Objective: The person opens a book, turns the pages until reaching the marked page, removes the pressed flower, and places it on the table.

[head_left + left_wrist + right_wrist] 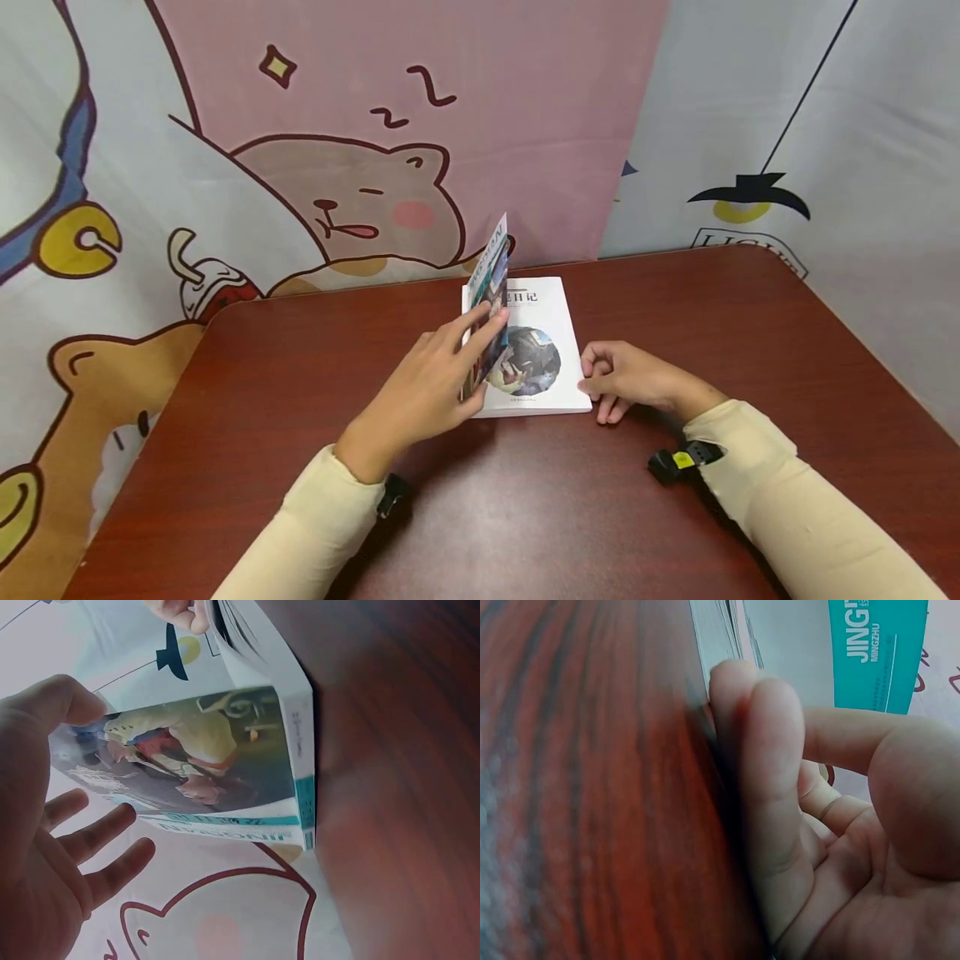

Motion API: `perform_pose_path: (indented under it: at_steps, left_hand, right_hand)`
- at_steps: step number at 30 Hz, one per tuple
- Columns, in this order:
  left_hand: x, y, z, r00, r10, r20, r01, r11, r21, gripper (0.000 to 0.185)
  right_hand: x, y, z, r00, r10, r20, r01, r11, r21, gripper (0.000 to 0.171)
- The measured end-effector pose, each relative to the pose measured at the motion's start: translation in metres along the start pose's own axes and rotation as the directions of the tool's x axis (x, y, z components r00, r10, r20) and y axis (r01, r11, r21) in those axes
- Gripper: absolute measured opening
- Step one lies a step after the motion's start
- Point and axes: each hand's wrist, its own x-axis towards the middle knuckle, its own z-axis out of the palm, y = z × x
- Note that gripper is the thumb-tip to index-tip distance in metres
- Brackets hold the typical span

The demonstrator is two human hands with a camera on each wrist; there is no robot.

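The book (528, 342) is laid flat on the table (540, 508), toward the far side, with its front cover (180, 757) raised almost upright. The cover is propped by the left hand (423, 383), whose fingers are stretched out against it rather than curled around it; the thumb is set apart from them, near the cover's lower edge. A painted figure is shown on the cover's outer face (teal is repeated on the spine (302, 769)). By the raised cover, a white page (536, 312) is exposed, printed with dark characters and a round picture (528, 362).

The book's right edge is gripped near its near corner by the right hand (630, 379), with the thumb and curled fingers brought to the pages. Both forearms are covered by cream sleeves (817, 517), and a dark strap (678, 460) (marked with yellow) is worn at the right wrist. Behind the table, a cloth (555, 125) is printed with a sleeping bear.
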Motion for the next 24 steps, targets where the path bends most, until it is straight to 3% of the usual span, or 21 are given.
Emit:
perform_pose_path:
  at_steps: [9,16,24]
  left_hand:
    - [-0.010,-0.006,-0.018,1.000,-0.003,-0.003,0.004,0.995,0.099,0.096]
    - [-0.017,-0.006,-0.025,0.997,-0.080,0.001,0.079,0.986,0.147,0.099]
    - [-0.025,-0.006,-0.027,0.991,-0.126,-0.039,0.130,0.979,0.159,0.101]
  right_hand:
    - [0.002,0.002,-0.001,1.000,0.004,-0.001,-0.004,1.000,-0.005,0.027]
    - [0.002,0.000,0.000,1.000,0.012,0.008,-0.012,1.000,0.010,0.026]
    - [0.002,0.004,-0.002,1.000,0.012,-0.003,-0.012,1.000,0.015,0.027]
